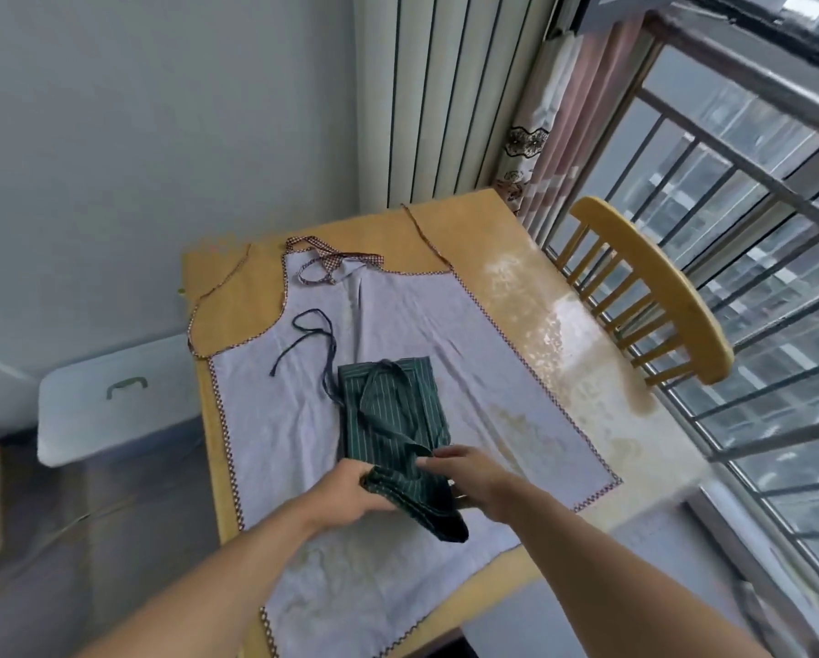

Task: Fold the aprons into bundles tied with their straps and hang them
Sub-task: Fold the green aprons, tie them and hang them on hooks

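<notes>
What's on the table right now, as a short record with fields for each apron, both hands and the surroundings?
green apron: striped, folded narrow, lying on the white apron, near end lifted
strap: dark, loose, trailing over the white apron
white apron: spread flat on the table, checked trim
left hand: grips the green apron's near end
right hand: holds the same end from the other side
chair: wooden, right of the table

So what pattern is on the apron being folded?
Dark green apron with thin white pinstripes, seen in the head view.
</notes>
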The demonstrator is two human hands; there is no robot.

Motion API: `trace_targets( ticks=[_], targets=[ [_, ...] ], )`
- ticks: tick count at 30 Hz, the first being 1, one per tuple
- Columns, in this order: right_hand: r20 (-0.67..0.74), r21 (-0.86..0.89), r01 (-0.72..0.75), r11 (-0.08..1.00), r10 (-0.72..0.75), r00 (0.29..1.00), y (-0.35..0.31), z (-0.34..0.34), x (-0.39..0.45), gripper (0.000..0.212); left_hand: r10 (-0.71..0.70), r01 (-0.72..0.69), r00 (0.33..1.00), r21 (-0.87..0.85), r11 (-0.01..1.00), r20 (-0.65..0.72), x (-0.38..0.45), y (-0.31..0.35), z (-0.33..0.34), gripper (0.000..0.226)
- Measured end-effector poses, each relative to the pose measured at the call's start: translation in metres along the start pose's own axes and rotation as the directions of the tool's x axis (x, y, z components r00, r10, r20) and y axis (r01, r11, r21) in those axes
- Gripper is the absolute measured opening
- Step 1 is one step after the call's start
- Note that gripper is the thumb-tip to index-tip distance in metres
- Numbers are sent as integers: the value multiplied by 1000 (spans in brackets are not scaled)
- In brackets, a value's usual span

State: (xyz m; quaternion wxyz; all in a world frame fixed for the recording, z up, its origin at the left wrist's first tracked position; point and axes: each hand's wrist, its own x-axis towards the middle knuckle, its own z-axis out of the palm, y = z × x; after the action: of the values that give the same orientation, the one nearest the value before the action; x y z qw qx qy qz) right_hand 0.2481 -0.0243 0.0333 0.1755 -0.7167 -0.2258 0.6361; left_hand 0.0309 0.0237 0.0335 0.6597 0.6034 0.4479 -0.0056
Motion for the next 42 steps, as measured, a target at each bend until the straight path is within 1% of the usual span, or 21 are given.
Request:
trace_targets(
  ticks=[3,5,8,9,10,11,12,14,16,18,22,24,25,27,29,31,33,35,38,40,42],
  targets=[
    [-128,-137,-46,990,28,991,11,20,12,62,-32,33,999,31,999,-34,3,-16,3,14],
    [-146,-273,-82,958,43,988,14,34,16,51,-35,36,999,90,995,-15,5,-23,4,9],
    [-188,-313,-66,947,6,982,17,45,21,31,-42,41,999,103,994,5,6,-30,10,9],
    [-207,-246,-26,969,-27,978,20,47,21,24,-46,46,999,102,994,-3,6,-33,12,11],
    [-233,-108,26,994,-51,971,23,50,18,20,-52,53,999,104,993,-8,5,-36,13,14],
    [-273,73,81,994,-58,960,26,50,15,21,-55,56,998,105,993,-10,5,-38,14,16],
    [-328,263,119,957,-27,944,31,49,11,24,-63,63,998,114,992,-3,5,-40,16,18],
    [-425,551,119,826,154,892,41,38,6,21,-84,82,996,119,989,7,7,-40,18,18],
    [-454,716,90,692,364,813,59,22,5,13,-116,111,993,150,982,24,10,-39,17,11],
    [-472,755,62,653,474,743,83,4,2,16,-132,122,991,189,974,40,13,-38,18,12],
    [-519,688,-89,720,574,634,113,-20,-11,43,-134,121,990,213,969,47,17,-37,17,25],
    [-546,648,-130,751,576,608,118,-27,-17,57,-121,109,992,216,970,44,18,-36,18,27],
    [-568,627,-114,771,552,610,119,-30,-16,56,-115,105,993,204,973,37,20,-37,19,27],
    [-621,581,-9,814,451,641,112,-32,-15,46,-119,114,993,181,977,17,21,-38,18,21],
    [-668,511,135,849,294,683,92,-31,-18,28,-126,126,992,149,981,-6,21,-37,15,13],
    [-715,369,229,901,117,690,60,-33,-24,16,-120,122,992,121,985,-25,20,-37,13,8],
    [-712,258,290,922,-22,702,28,-35,-26,26,-110,113,993,106,988,-33,21,-40,12,8],
    [-674,198,304,932,-95,732,3,-38,-24,34,-102,107,994,103,989,-48,20,-38,13,17],
    [-633,206,332,920,-134,763,-25,-42,-20,38,-65,74,994,96,993,-90,20,-26,12,30],
    [-622,214,397,892,-189,760,-50,-44,-18,38,-36,46,984,53,998,-174,28,-18,5,51],
    [-623,219,457,862,-236,746,-80,-48,-15,39,-24,20,968,-20,1000,-248,40,-8,-6,56]
  ],
)
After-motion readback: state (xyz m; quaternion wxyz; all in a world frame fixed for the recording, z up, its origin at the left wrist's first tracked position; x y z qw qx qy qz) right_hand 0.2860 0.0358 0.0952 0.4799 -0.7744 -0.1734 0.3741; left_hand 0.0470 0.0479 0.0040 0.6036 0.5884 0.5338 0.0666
